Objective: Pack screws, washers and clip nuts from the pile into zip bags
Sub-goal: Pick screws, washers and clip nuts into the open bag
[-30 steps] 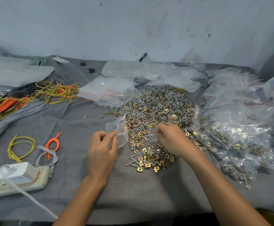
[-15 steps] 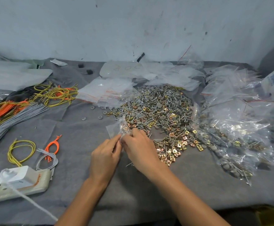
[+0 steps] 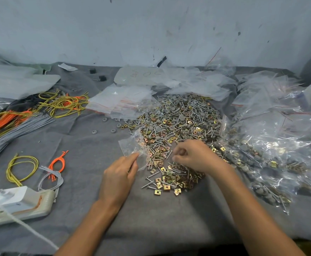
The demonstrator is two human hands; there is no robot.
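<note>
A pile of silver screws, grey washers and gold clip nuts [image 3: 178, 126] covers the middle of the grey cloth. My left hand [image 3: 119, 174] pinches the lower edge of a small clear zip bag [image 3: 132, 146], which lies at the pile's left edge with its mouth toward the pile. My right hand [image 3: 195, 156] sits over the near part of the pile, its fingers curled down against the thumb on small parts. Its fingers hide which parts they are.
Filled zip bags [image 3: 262, 156] are heaped at the right. Empty bags [image 3: 121, 100] lie behind the pile. At the left are yellow, orange and grey wire bundles [image 3: 58, 104], a yellow loop [image 3: 21, 169] and a white power strip [image 3: 18, 206].
My right hand left the bag's mouth and moved back right onto the pile. My left hand kept hold of the bag and barely shifted.
</note>
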